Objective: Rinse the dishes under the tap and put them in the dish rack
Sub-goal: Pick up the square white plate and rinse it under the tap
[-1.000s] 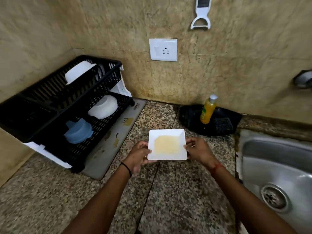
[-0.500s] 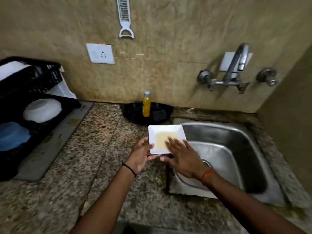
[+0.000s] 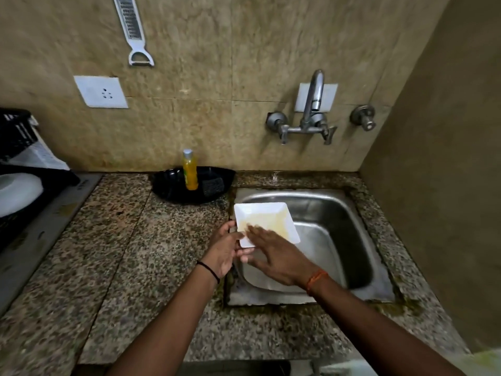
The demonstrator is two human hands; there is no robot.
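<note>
A white square plate (image 3: 264, 217) with a yellowish smear in its middle hangs over the left edge of the steel sink (image 3: 333, 213). My left hand (image 3: 223, 246) grips the plate's near-left corner. My right hand (image 3: 276, 255) lies flat across the plate's near side, fingers spread, blurred by motion. The tap (image 3: 313, 104) is on the wall above the sink, with no water seen running. The black dish rack (image 3: 16, 147) sits at the far left, a white bowl (image 3: 19, 192) in it.
A black tray (image 3: 168, 185) behind the counter holds a yellow soap bottle (image 3: 189, 170) and a dark scrub pad (image 3: 213, 185). A grater (image 3: 131, 28) and a socket (image 3: 100, 91) are on the wall. Granite counter (image 3: 130, 253) lies between rack and sink.
The view swung right from the rack to the sink. The plate moved from over the counter to over the sink's left edge. My right hand shifted from its edge onto its face.
</note>
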